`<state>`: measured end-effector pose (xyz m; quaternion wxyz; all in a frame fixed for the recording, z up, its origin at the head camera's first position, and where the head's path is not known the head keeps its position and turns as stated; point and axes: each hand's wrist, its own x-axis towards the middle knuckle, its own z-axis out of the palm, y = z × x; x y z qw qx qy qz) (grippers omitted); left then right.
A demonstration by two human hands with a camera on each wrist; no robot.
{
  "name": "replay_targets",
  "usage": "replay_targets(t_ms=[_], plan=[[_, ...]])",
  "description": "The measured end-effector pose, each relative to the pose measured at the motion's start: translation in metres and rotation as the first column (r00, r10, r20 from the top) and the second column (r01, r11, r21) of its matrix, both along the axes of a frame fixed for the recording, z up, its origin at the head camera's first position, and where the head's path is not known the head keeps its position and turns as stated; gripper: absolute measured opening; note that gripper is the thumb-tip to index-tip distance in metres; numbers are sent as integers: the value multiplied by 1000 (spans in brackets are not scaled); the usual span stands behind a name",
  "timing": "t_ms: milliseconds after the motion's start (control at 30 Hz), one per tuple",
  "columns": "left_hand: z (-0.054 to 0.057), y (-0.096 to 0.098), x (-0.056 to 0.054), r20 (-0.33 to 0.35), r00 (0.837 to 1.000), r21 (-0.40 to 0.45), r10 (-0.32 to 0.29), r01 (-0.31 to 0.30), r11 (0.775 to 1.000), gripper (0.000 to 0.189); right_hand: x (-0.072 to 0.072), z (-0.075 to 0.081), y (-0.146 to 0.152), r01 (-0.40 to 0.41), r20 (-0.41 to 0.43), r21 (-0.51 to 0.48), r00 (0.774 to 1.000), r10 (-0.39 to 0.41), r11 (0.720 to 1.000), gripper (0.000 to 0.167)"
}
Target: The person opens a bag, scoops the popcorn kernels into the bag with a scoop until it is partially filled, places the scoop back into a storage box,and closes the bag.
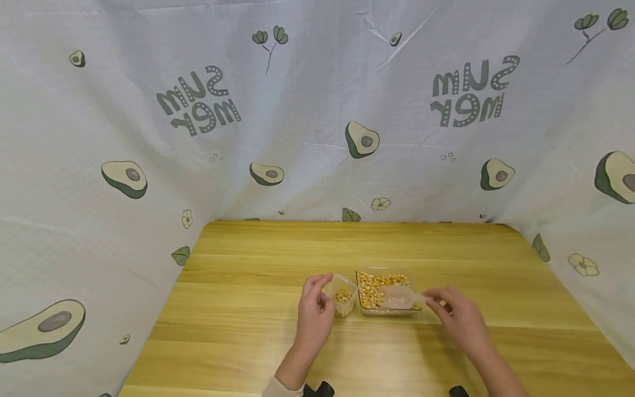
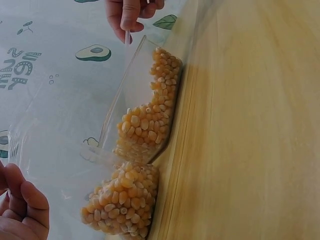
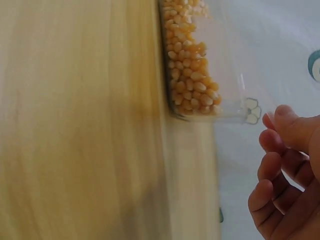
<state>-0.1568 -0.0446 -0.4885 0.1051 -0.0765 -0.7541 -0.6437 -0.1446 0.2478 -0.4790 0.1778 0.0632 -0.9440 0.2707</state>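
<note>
Scooping seems the step from my remote seat: the right hand (image 1: 458, 318) pinches the scoop (image 1: 397, 296) against corn kernels (image 1: 369, 289) in the box (image 1: 386, 312); left of it, the left hand (image 1: 315, 317) pinches the bag (image 1: 346, 282). Next calls for a level lift.

A flat, yellow-brown, wood-grained surface (image 1: 258, 253) carries a clear, rectangular, open-topped container (image 1: 389, 312) of yellow corn kernels (image 1: 368, 286); just beside it, a clear plastic bag (image 1: 342, 279) of similar kernels also rests there.
</note>
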Motion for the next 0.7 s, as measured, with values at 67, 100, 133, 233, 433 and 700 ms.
replay_targets(t_ms=[67, 100, 133, 233, 433, 700], plan=[[0, 0, 0, 2, 1000, 2, 1, -1, 1000, 49, 0, -5, 0, 12, 7, -37, 1000, -12, 999, 17], [0, 0, 0, 2, 1000, 3, 0, 0, 1000, 49, 0, -7, 0, 19, 16, -55, 1000, -18, 998, 17], [0, 0, 1, 3, 1000, 3, 0, 0, 1000, 49, 0, -10, 0, 29, 33, -76, 999, -26, 997, 17], [0, 0, 1, 5, 1000, 2, -1, 1, 1000, 49, 0, -16, 0, 60, 93, -122, 994, -49, 991, 17], [-1, 0, 0, 2, 1000, 0, 2, -2, 1000, 49, 0, -23, -1, 107, 152, -189, 985, -78, 976, 18], [0, 0, 0, -4, 1000, 0, 2, -2, 1000, 48, 0, -32, 0, 167, 150, -285, 980, -128, 944, 18]])
